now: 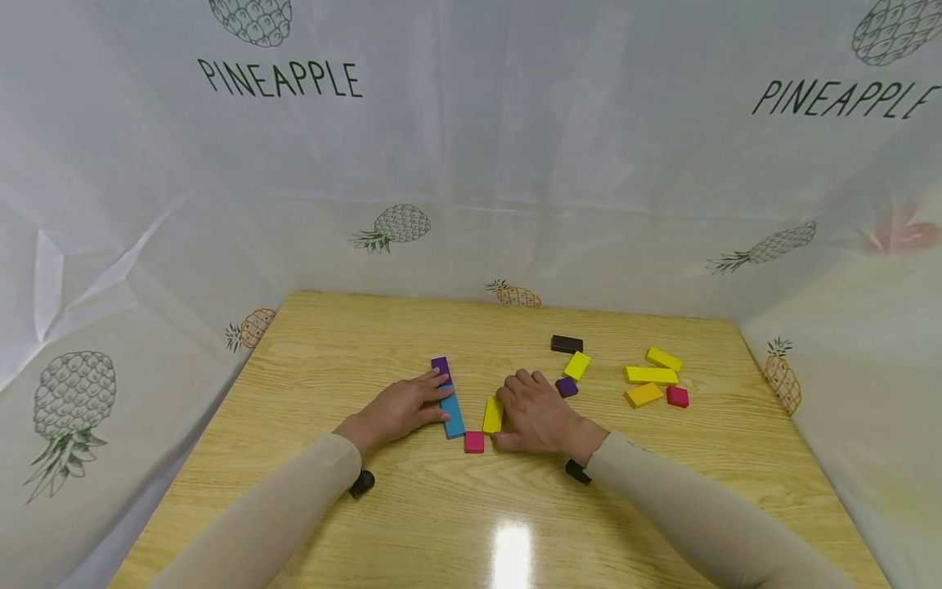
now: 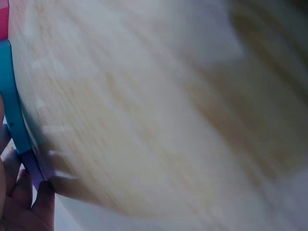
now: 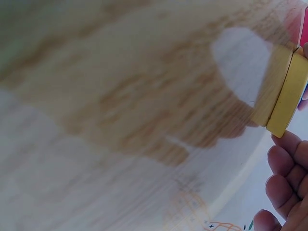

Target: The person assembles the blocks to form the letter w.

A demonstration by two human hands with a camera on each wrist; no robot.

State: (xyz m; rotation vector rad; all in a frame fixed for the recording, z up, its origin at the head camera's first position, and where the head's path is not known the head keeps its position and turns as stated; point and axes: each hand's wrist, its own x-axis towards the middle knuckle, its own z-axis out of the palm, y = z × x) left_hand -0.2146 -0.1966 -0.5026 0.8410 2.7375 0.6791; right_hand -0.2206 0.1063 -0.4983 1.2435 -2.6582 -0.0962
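My left hand point(image 1: 401, 411) rests its fairly straight fingers along a blue block point(image 1: 454, 419) and a purple block point(image 1: 440, 364), which lie end to end in a slanted line. Those two blocks also show at the left edge of the left wrist view. A yellow block point(image 1: 491, 415) is pinched by my right hand point(image 1: 536, 415), thumb at its near end and forefinger at its far end. Between the blue and yellow blocks, at their near ends, lies a small pink block point(image 1: 474, 442). In the right wrist view the yellow block point(image 3: 288, 94) stands close to the pink one.
Beyond the right hand lie a black block point(image 1: 567, 343), a yellow block point(image 1: 577, 366) and a small purple block point(image 1: 567, 387). Farther right are a long yellow block point(image 1: 651, 375), a shorter yellow block point(image 1: 664, 358), an orange-yellow block point(image 1: 643, 396) and a pink block point(image 1: 678, 397). A pineapple-printed sheet point(image 1: 471, 164) surrounds the wooden table point(image 1: 412, 523).
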